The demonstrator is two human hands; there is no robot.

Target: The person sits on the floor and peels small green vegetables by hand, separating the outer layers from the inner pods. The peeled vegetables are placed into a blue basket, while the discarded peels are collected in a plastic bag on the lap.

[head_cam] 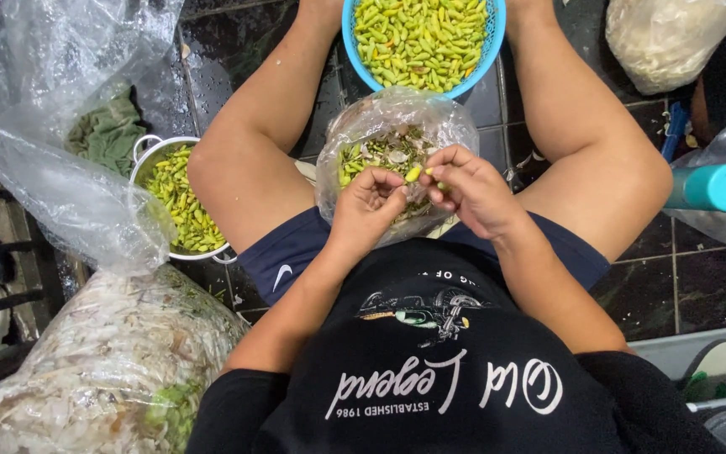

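Note:
I sit on a dark tiled floor with my legs apart. My left hand (369,206) and my right hand (469,189) meet over a clear plastic bag (355,126) that rests between my thighs. Together the fingers pinch a small yellow-green chili (414,173), the left thumb and fingers at one end, the right fingertips at the other. The bag holds green stems and scraps. Beyond it, between my knees, stands a blue basket (349,38) full of small yellow-green chilies.
A white-rimmed metal colander (155,148) with more chilies stands by my left thigh. A large clear bag (94,361) of pale husks lies at lower left, loose plastic sheet (44,126) above it. A teal cylinder (712,187) and another filled bag (665,42) are at right.

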